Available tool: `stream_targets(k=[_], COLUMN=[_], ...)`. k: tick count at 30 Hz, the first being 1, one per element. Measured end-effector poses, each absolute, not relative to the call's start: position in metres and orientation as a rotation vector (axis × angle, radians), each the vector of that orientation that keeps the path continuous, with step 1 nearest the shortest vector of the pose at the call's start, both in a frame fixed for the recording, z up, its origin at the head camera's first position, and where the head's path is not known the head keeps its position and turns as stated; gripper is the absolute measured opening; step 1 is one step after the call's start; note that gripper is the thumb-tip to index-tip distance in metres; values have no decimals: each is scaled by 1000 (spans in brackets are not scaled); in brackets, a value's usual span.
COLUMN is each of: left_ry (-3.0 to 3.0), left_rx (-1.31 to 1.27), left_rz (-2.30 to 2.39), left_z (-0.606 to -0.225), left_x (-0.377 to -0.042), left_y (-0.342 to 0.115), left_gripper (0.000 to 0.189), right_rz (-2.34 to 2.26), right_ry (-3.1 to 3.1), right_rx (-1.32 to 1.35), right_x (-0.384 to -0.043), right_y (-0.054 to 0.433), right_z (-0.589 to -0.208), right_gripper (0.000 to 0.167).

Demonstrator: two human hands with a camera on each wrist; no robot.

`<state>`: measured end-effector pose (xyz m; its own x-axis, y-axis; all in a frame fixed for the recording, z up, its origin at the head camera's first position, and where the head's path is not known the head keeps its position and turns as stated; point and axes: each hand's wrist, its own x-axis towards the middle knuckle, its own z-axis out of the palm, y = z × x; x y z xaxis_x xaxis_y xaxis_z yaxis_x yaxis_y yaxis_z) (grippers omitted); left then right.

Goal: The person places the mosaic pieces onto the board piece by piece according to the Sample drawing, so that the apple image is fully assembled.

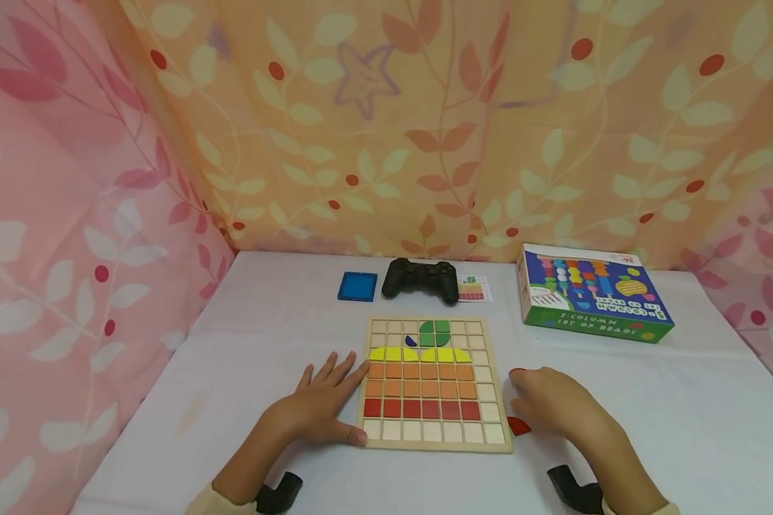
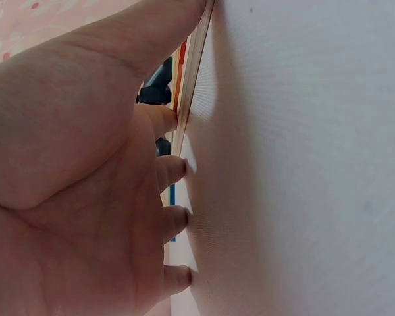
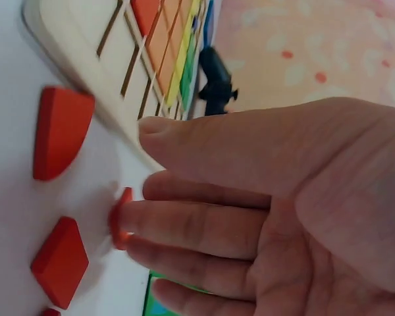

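A wooden grid board (image 1: 438, 432) lies on the white table, filled with rows of red, orange and yellow tiles. A green leaf shape (image 1: 434, 333) and a small dark blue piece (image 1: 411, 341) sit near its far side. My left hand (image 1: 318, 409) is spread at the board's left edge, thumb at the near corner. Right of the board, my right hand (image 1: 554, 402) reaches down, its fingers extended and a fingertip touching a red piece (image 3: 121, 220). Its thumb stands apart from that piece. A red quarter-round piece (image 3: 60, 135) and a red diamond (image 3: 60, 263) lie nearby.
Behind the board are a blue square tray (image 1: 357, 286), a black game controller (image 1: 420, 280) and a small pattern card (image 1: 475, 289) partly under it. A bead-set box (image 1: 592, 293) stands at the back right. Floral curtains (image 1: 373, 143) border the table.
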<state>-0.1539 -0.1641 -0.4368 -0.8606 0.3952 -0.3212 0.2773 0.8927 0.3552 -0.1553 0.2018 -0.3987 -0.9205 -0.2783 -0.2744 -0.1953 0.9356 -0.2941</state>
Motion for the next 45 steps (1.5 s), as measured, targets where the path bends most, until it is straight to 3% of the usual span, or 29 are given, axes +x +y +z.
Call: stream_targets(k=[5,9,13,17,27,37,45], left_ry=[2670,2675,2672,2670,2669,2674,2681], left_rx=[493,493,493,491,507,493,495], left_rz=[424,415,430,441,427,412,409], left_z=[-435,-435,-435,-434,-432,-432,-435], left_x=[-154,-154,-153,-152,-153,-154,-154], left_y=[-163,-164,-165,-164,-163,-164,-165], left_gripper=[117,118,118,118,117,118,119], right_rz=[-361,-462,-604,-619,-518,-844,-1035], right_ry=[2797,2831,2888,2941,3044,2936,2806], right_rx=[-425,-456,-438,-465,-483,-337,-613], right_x=[-134,-125,-125,-129,-135,-135,-128], right_y=[198,199,204,208,209,204,181], right_z=[-400,-405,-409,-415,-429,-417,-426], right_gripper=[12,12,26,28,19,17,16])
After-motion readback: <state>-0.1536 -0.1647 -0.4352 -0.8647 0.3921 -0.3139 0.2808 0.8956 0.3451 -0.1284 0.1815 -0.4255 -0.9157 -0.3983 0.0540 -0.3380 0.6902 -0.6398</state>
